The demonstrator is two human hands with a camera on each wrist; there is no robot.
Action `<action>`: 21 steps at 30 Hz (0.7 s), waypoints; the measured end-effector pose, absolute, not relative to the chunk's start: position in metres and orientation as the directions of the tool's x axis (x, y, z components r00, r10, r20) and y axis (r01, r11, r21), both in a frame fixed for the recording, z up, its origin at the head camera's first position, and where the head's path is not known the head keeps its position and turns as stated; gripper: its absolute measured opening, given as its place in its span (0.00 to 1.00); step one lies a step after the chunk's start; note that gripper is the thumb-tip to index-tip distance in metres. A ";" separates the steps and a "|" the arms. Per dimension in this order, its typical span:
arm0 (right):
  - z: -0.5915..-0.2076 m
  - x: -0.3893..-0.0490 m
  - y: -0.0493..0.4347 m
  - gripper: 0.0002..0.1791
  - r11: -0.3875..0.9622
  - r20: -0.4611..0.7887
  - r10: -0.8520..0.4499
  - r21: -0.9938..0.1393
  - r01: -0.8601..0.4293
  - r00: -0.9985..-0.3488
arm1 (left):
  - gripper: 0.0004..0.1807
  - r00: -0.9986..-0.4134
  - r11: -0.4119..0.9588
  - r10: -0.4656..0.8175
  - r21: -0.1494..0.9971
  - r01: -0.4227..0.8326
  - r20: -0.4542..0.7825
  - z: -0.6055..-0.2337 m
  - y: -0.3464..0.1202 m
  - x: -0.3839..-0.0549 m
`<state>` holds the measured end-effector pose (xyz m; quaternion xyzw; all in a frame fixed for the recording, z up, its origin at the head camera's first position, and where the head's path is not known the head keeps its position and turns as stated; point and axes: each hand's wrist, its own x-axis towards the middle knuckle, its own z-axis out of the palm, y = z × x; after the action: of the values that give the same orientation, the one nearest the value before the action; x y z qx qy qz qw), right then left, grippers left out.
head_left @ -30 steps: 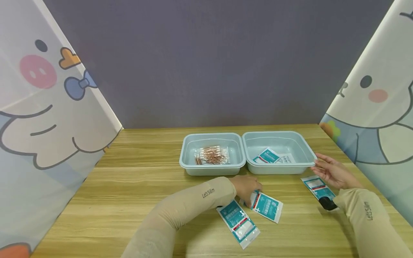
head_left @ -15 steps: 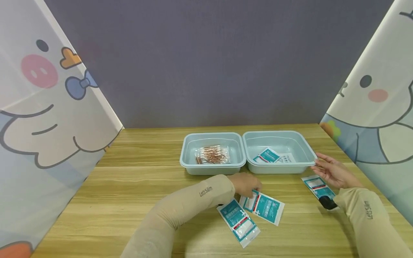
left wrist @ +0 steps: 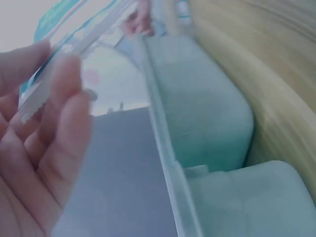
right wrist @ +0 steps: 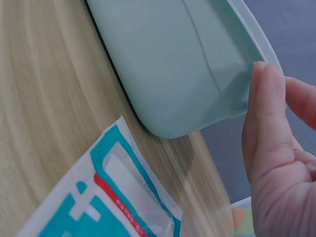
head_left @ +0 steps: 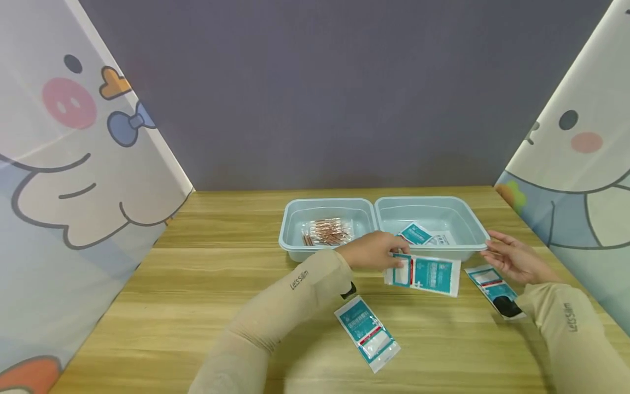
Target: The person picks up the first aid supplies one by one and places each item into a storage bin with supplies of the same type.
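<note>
In the head view my left hand (head_left: 376,250) pinches a teal-and-white dressing packet (head_left: 433,274) by one end, raised in front of the right light-blue plastic box (head_left: 427,253). The left wrist view shows thumb and fingers (left wrist: 69,94) closed on the packet's edge. My right hand (head_left: 519,260) grips the rim of the same box at its front right corner, fingertips on the outer side and thumb over the lip. Inside that box lie a few packets (head_left: 416,233). Beneath the right wrist another packet (head_left: 494,287) rests on the table.
A left light-blue box (head_left: 295,241) with bagged brown-stemmed cotton swabs (head_left: 330,231) stands beside the right one. One more dressing packet (head_left: 368,334) lies on the wooden table (head_left: 197,284) near the front. A dark grey panel (head_left: 339,93) rises behind, with cartoon-printed panels on both sides.
My left hand has picked the packet up from the table and carried it forward and right, toward the right box. The right hand keeps its hold on the rim. The view has shifted slightly.
</note>
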<state>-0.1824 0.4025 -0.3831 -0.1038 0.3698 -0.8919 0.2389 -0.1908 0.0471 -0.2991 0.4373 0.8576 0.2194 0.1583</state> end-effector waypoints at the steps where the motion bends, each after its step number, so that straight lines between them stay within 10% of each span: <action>1: -0.382 -0.183 0.403 0.20 -0.608 0.007 -0.507 -0.712 0.352 -0.862 | 0.12 -0.590 0.518 0.805 0.558 0.649 -0.061 -0.297 0.045 -0.193; 21: -0.382 -0.182 0.407 0.21 -0.583 0.024 -0.527 -0.737 0.341 -0.849 | 0.17 -0.834 0.614 0.546 0.715 0.333 -0.081 -0.280 0.038 -0.232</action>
<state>-0.1818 0.4068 -0.3822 -0.1208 0.3845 -0.8814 0.2463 -0.2317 0.0384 -0.2798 0.2478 0.8863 0.3624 0.1472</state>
